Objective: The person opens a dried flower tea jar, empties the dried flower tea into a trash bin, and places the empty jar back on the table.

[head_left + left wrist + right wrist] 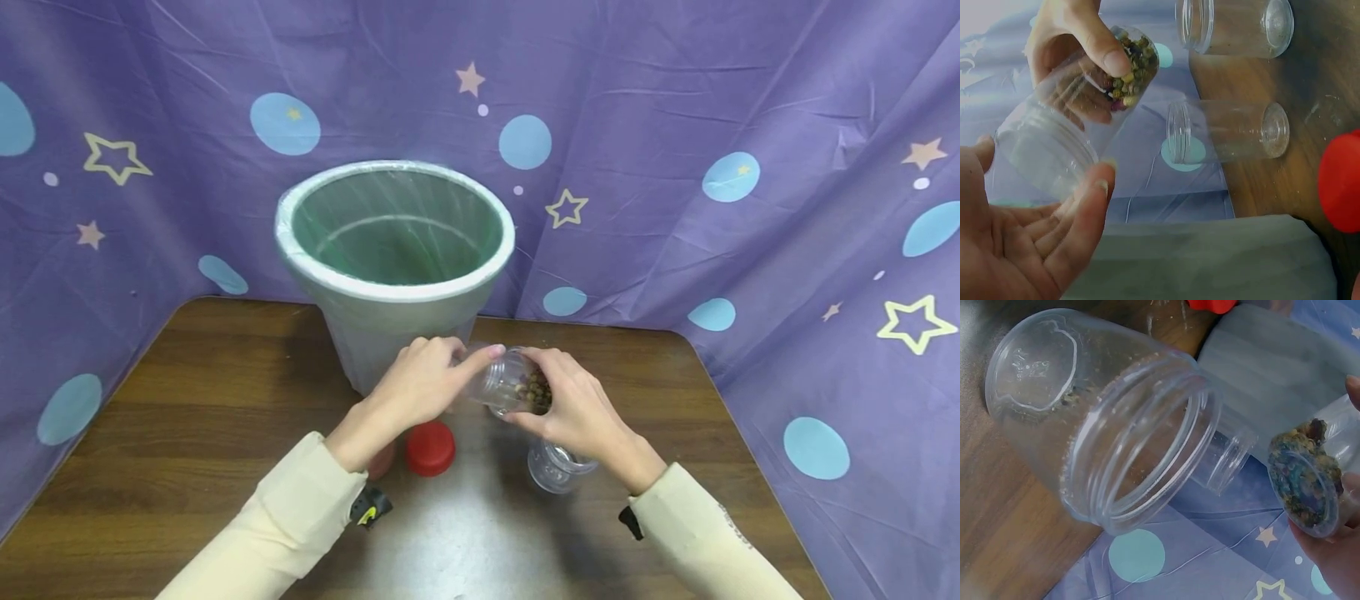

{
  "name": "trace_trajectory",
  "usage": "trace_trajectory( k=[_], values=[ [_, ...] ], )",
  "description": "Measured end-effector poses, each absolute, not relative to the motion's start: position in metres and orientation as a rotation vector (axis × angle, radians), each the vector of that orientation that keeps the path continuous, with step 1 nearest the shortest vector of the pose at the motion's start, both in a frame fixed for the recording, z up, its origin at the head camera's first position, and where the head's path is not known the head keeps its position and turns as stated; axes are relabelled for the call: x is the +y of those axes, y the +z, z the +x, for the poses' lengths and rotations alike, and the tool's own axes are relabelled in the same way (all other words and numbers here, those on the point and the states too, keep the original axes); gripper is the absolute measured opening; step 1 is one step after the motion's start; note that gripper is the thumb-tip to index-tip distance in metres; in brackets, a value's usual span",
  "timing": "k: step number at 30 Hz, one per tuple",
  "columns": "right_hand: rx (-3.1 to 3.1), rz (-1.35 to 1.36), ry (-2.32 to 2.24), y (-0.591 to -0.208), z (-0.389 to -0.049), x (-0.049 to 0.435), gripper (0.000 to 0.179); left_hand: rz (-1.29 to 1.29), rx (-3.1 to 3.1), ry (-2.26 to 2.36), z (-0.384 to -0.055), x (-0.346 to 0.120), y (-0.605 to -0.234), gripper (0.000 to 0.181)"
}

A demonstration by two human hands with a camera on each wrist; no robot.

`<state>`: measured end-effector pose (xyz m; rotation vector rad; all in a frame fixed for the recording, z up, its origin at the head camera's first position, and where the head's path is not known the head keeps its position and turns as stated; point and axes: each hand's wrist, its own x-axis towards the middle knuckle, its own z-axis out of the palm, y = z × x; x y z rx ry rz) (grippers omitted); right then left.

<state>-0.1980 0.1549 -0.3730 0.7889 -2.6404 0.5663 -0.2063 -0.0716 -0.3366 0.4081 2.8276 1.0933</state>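
Presently, the clear jar (513, 377) is lying tilted above the table (187, 433), to the right of the pale bin (393, 292), with its mouth to the left. The right hand (577, 400) is clamped around its bottom part, where dried flowers (1140, 56) are gathered. The left hand (420, 379) grips a translucent piece (1032, 159) at the mouth; whether it is a lid, I cannot tell. Probably the jar is light, stiff and rather slippery, so its smooth body seems the best place to hold.
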Motion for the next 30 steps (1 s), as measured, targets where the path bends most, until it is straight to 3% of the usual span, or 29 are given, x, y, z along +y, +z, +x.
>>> trace_trajectory(
  k=[10, 16, 19, 30],
  values=[
    [-2.74, 0.799, 0.619, -0.368, -0.202, 0.162, 0.083, 0.704, 2.755, 1.099, -0.211, -0.09, -0.35, 0.064],
    [-2.781, 0.809, 0.669, -0.365, -0.202, 0.165, 0.082, 0.988, 2.697, 1.137, -0.209, -0.093, -0.356, 0.1],
    [-2.796, 0.826, 0.684, -0.364, -0.203, 0.167, 0.082, 1.142, 2.691, 1.145, -0.209, -0.093, -0.355, 0.107],
    [-2.789, 0.886, 0.71, -0.365, -0.203, 0.17, 0.079, 1.341, 2.728, 1.104, -0.211, -0.089, -0.35, 0.07]
  ],
)
